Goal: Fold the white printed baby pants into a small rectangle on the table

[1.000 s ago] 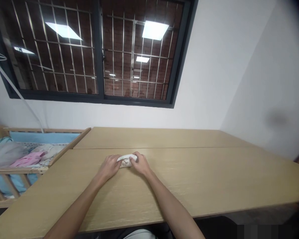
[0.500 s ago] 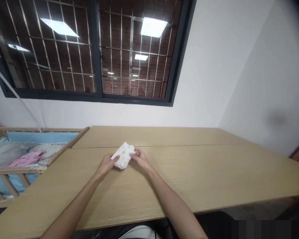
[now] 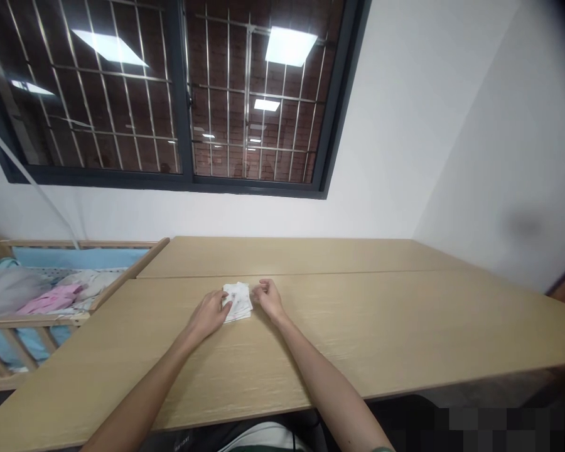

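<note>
A small folded white cloth with a faint print lies on the wooden table, its layers showing at the lower edge. My left hand grips its left side, the thumb over the top layer and the other fingers partly hidden. Just off the right edge of the cloth is my right hand, its fingers loosely bent and slightly apart. I see nothing held in it.
To the left stands a wooden crib with blue lining, holding a pink cloth and pale bedding. A white wall and a barred window rise behind the table. A thin white pole leans up from the crib.
The folded cloth has gone from being held tilted in both hands to lying flatter on the table. My right hand has let go of its right edge.
</note>
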`<action>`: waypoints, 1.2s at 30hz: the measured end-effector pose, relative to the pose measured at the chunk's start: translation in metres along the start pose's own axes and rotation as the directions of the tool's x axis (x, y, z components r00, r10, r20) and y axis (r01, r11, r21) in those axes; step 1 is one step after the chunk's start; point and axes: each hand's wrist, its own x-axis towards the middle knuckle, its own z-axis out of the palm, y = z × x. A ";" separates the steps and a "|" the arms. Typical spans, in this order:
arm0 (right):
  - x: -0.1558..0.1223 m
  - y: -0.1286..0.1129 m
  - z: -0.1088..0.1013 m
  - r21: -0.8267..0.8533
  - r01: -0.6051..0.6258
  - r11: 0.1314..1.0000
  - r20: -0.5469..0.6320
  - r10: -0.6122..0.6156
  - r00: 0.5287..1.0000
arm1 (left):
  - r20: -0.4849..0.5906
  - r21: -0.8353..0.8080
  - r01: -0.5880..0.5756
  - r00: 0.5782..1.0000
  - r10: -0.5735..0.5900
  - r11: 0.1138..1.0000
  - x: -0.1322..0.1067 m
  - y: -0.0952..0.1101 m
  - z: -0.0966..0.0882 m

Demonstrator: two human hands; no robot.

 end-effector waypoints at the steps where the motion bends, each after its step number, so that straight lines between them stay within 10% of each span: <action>1: -0.003 -0.008 -0.001 -0.035 0.037 0.999 0.007 -0.037 0.999 | 0.019 -0.002 -0.052 0.998 0.052 0.999 -0.001 0.004 0.002; 7: -0.025 -0.050 -0.010 -0.254 0.487 0.836 0.471 -0.333 0.817 | 0.194 0.049 -0.384 0.909 0.368 0.922 -0.021 0.023 0.024; 17: -0.017 -0.046 0.013 -0.228 0.566 0.792 0.777 -0.202 0.597 | 0.177 0.200 -0.333 0.937 0.301 0.921 -0.034 0.039 0.051; 27: 0.055 -0.012 0.022 -0.361 0.439 0.822 0.732 -0.041 0.680 | 0.162 0.343 -0.212 0.973 0.165 0.915 -0.031 0.042 0.055; 36: 0.053 0.005 0.027 -0.392 0.424 0.816 0.670 -0.062 0.739 | 0.152 0.339 -0.207 0.975 0.164 0.918 -0.034 0.044 0.052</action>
